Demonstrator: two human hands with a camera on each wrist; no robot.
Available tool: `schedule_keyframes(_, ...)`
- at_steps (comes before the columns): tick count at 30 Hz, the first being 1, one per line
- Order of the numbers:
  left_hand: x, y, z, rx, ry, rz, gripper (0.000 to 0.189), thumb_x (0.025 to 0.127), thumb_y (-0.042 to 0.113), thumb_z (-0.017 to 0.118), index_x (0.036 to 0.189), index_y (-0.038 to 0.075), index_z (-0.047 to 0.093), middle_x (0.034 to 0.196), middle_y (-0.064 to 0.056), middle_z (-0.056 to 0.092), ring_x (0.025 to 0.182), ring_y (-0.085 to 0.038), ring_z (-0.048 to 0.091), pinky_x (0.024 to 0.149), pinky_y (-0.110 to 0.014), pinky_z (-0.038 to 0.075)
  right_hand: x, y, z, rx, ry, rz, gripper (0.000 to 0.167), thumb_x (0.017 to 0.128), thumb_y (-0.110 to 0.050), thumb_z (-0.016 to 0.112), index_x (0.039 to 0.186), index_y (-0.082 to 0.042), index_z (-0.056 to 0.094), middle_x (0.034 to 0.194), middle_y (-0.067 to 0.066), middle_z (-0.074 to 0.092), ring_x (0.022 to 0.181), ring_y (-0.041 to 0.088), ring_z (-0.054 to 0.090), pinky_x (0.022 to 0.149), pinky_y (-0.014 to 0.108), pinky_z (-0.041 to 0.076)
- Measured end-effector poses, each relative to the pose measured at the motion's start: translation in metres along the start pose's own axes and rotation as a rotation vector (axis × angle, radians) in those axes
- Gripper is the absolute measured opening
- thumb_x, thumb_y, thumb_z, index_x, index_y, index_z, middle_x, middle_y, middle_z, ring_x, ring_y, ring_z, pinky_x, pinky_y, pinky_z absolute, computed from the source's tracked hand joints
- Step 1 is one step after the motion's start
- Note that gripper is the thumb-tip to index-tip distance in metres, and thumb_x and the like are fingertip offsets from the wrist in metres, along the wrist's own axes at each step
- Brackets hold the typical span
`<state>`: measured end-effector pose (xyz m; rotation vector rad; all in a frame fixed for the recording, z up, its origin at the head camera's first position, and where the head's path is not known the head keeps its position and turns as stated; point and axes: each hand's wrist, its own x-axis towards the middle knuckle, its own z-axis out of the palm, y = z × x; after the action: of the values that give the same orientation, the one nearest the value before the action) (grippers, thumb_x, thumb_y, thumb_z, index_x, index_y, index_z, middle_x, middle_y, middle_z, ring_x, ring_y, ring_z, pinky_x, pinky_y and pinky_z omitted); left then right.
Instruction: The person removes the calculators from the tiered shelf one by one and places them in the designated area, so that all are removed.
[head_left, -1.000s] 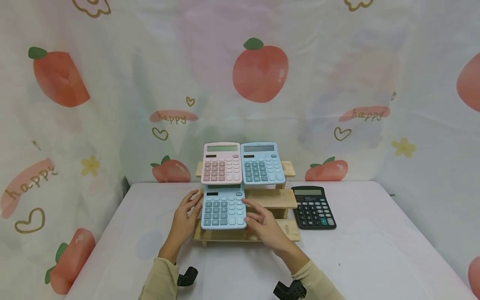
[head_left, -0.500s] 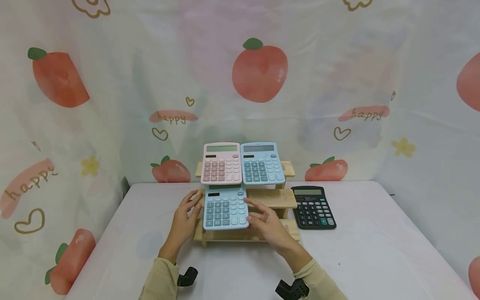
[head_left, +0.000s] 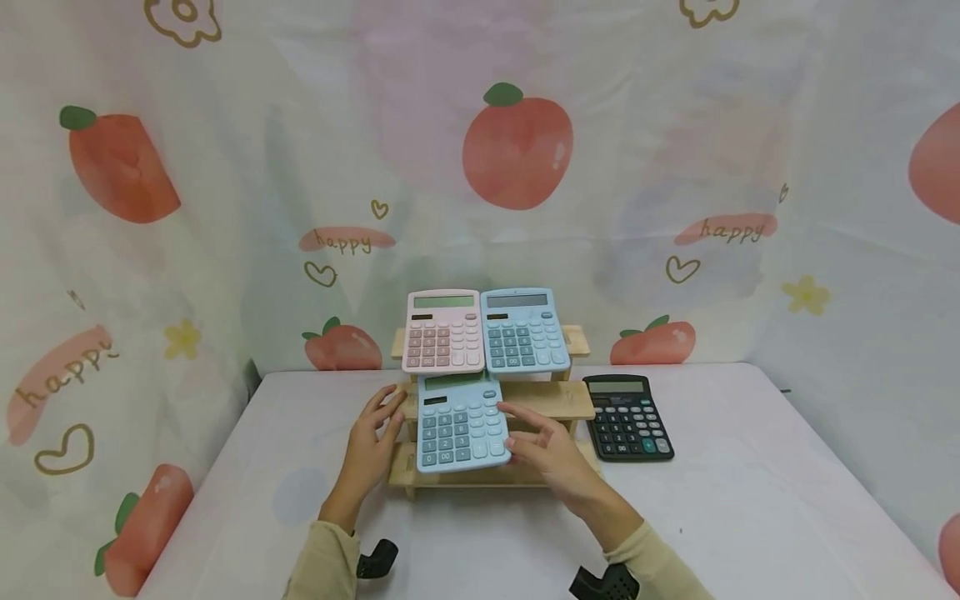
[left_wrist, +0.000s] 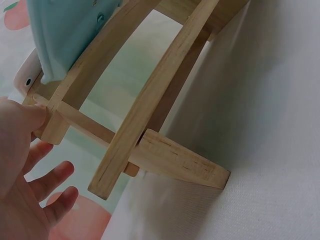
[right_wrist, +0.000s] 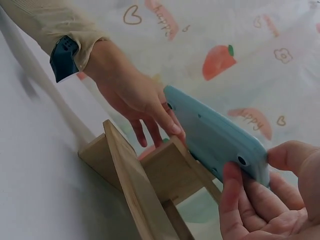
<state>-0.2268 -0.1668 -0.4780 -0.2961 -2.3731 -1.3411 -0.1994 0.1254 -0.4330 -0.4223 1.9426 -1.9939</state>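
Observation:
In the head view, my right hand (head_left: pixel 564 458) pinches a light blue calculator (head_left: pixel 462 423) by its lower right edge. Thumb and fingers lie on either side of its rim in the right wrist view, where the calculator's back (right_wrist: pixel 210 130) shows. The calculator leans on the middle tier of a wooden step rack (head_left: pixel 551 402), turned slightly askew. My left hand (head_left: pixel 369 450) holds the left end of that tier, thumb on the wood (left_wrist: pixel 82 122) in the left wrist view, other fingers loosely extended. A pink calculator (head_left: pixel 443 332) and another blue calculator (head_left: pixel 525 331) stand side by side on the top tier.
A black calculator (head_left: pixel 628 418) lies on the white table (head_left: pixel 750 500), right of the rack. The bottom tier's wooden board (head_left: pixel 487 477) runs below the held calculator. A fruit-patterned cloth (head_left: pixel 600 275) hangs behind and at both sides.
My right hand has shifted right and slightly nearer, bringing the held blue calculator along and turning it askew. My left hand stays at the rack's end. The head view has tilted slightly.

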Motion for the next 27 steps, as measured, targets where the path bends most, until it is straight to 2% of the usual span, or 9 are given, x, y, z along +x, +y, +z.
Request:
schedule_keyframes(10,-0.001,-0.001,0.000,0.008,0.003,-0.004,0.037,0.104,0.015,0.056,0.138,-0.001,0.060,0.152,-0.018,0.049,0.135,-0.045,0.051,0.099,-0.063,0.048,-0.017,-0.006,-0.015,0.062,-0.039,0.023,0.063,0.102,-0.009,0.056,0.158,-0.002,0.030,0.147,0.029,0.051,0.112,0.009,0.070,0.094,0.026,0.056)
schedule_keyframes(27,-0.001,-0.003,0.000,-0.010,-0.010,0.023,0.039,0.105,0.015,0.055,0.139,-0.003,0.059,0.153,-0.022,0.048,0.132,-0.045,0.052,0.097,-0.061,0.047,-0.035,-0.001,-0.038,0.043,-0.046,0.038,0.068,0.101,-0.015,0.061,0.159,-0.002,0.028,0.143,0.020,0.059,0.114,0.010,0.070,0.095,0.028,0.056)
